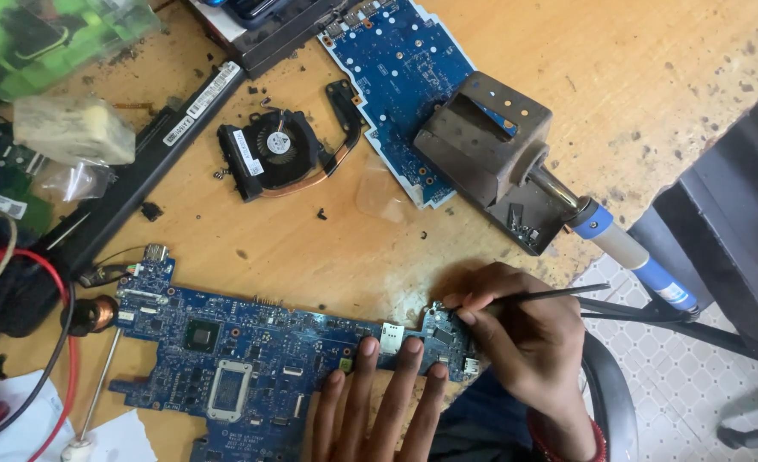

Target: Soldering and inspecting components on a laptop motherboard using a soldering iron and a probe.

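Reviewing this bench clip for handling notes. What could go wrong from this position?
1. The right hand works thin tweezers at the right end of the blue circuit board; a slip could scratch traces or knock off small parts.
2. The left hand pins the board with bare fingertips on components, which may risk static or pressure damage.
3. The soldering iron rests in its metal stand close above the right hand; if hot, an elbow bump could burn.

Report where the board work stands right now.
Done: cooling fan lies detached on the wooden table. In hand: left hand pins the blue motherboard; right hand works thin tweezers at its right end. Left: soldering iron sits unused in its stand.
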